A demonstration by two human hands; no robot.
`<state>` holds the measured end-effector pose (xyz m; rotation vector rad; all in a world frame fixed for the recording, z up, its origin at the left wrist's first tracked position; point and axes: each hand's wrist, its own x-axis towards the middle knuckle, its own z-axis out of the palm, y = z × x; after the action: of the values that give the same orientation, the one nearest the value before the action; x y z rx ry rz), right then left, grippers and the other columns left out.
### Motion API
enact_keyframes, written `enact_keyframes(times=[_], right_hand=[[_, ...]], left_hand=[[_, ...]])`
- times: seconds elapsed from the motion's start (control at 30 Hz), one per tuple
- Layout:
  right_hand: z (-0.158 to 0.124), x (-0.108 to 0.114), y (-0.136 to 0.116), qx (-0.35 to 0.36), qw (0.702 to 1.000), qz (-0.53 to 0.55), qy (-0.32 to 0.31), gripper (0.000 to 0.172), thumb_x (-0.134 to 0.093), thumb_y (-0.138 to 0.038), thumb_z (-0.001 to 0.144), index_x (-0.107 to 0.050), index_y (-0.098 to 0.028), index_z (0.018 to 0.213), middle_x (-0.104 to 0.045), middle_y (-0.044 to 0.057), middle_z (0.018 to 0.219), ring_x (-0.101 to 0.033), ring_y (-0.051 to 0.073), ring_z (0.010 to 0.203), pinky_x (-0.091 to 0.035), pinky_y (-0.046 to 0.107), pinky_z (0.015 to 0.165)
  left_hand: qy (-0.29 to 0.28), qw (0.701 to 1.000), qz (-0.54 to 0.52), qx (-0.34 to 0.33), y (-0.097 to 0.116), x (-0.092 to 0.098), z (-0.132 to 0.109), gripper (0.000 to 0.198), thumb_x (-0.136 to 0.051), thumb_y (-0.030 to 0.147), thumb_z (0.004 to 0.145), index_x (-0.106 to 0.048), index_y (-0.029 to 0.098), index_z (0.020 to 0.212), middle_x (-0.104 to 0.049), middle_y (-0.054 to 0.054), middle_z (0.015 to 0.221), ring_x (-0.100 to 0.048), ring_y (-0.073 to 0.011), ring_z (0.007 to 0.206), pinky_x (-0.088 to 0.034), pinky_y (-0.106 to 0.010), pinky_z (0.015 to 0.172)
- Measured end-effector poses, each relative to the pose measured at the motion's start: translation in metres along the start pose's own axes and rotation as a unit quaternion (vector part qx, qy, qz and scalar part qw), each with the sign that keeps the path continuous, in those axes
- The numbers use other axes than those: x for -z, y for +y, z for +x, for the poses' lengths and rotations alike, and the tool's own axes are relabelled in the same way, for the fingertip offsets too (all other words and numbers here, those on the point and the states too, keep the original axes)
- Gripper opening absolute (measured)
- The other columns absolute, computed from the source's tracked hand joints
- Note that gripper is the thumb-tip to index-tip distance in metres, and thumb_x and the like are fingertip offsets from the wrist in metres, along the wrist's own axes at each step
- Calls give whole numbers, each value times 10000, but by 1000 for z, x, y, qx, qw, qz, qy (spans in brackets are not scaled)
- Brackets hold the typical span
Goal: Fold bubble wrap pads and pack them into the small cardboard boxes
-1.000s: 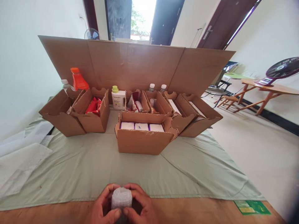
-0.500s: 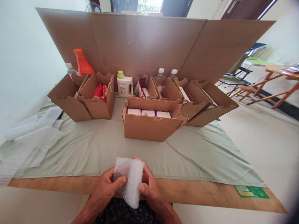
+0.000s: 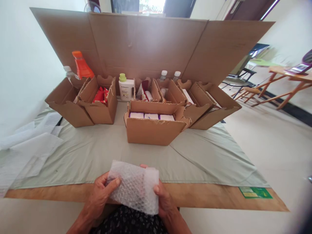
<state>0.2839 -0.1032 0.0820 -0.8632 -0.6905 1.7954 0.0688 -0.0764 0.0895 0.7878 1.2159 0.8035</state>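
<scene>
A sheet of clear bubble wrap [image 3: 134,187] is stretched between my two hands at the table's front edge. My left hand [image 3: 101,191] grips its left end, thumb on top and fingers underneath. At the right end, my right hand [image 3: 164,198] pinches a folded strip with the thumb, its fingers behind. Whether anything lies inside the wrap, I cannot tell. Beyond my hands, a cardboard box [image 3: 148,131] stands on the cloth, holding several white packs with purple edges [image 3: 151,116].
Behind stands a row of open cardboard bins [image 3: 85,113], one with red packets [image 3: 100,95]. A white bottle with a green cap [image 3: 126,88] and an orange bottle [image 3: 83,66] are at the back. More bubble wrap [image 3: 31,146] lies left. A cardboard panel [image 3: 151,45] rises behind.
My hands have moved apart, and the bubble wrap between them has opened out from a narrow fold into a wider, flatter sheet. The view has shifted slightly to the right.
</scene>
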Motion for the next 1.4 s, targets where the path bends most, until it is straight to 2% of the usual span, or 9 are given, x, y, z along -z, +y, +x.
enact_keyframes(times=[0.13,0.37,0.67,0.87,0.97,1.1,1.23,1.33,1.4], right_hand=[[-9,11,-5,3,999,51,8,930,-804,-738,535,-571,-262,1299,-696,158,1211,-688,352,1067,-536,520,907],[-20,23,5,-1,998,51,32,717,-796,-700,592,-666,-233,1120,-728,131,993,-702,332,1008,-584,475,792],[-26,40,-7,3,989,136,58,806,-921,-475,553,-607,-267,1265,-748,81,1028,-734,262,908,-583,405,822],[-27,38,-8,-13,983,151,102,516,-930,-442,552,-642,-236,926,-741,89,957,-715,303,938,-594,418,781],[-26,33,-3,-13,982,156,108,504,-928,-437,553,-633,-254,918,-729,69,919,-703,285,928,-581,384,762],[-28,37,-7,-15,987,113,117,609,-941,-478,522,-655,-262,1014,-709,49,873,-682,256,834,-549,363,727],[-32,51,-22,0,985,42,166,653,-938,-501,536,-659,-264,1077,-684,8,808,-643,204,723,-508,321,671],[-33,64,-34,0,974,-61,217,522,-898,-504,613,-677,-230,998,-672,-2,776,-603,168,671,-480,284,632],[-33,72,-42,29,953,-165,252,411,-838,-516,685,-691,-203,907,-671,8,763,-590,165,666,-475,281,635]], left_hand=[[44,999,-5,-16,0,9,3,493,-845,526,702,-786,155,1021,-789,-61,886,-686,-211,811,-534,-285,762],[95,995,-22,-36,9,19,3,491,-896,514,616,-800,151,932,-789,-57,847,-693,-212,813,-550,-291,791],[175,983,-17,-56,11,42,5,491,-924,516,545,-801,159,860,-787,-49,839,-691,-219,863,-548,-299,832],[206,976,-47,-42,14,45,3,498,-958,501,450,-802,181,798,-791,-21,800,-687,-182,833,-538,-246,811],[226,972,-62,-36,17,45,2,508,-964,501,402,-801,184,764,-796,-21,805,-681,-169,813,-538,-232,794],[245,964,-88,-43,22,50,3,481,-965,472,383,-794,194,736,-768,10,743,-672,-153,789,-545,-218,772],[271,956,-104,-45,23,58,4,480,-963,449,353,-782,196,718,-762,16,734,-664,-153,776,-549,-223,757],[273,959,-68,-42,18,65,4,486,-946,480,382,-776,195,737,-766,12,758,-660,-171,818,-536,-236,787],[244,969,5,-48,14,69,2,471,-908,525,479,-776,196,788,-772,5,801,-651,-184,851,-522,-250,804]])
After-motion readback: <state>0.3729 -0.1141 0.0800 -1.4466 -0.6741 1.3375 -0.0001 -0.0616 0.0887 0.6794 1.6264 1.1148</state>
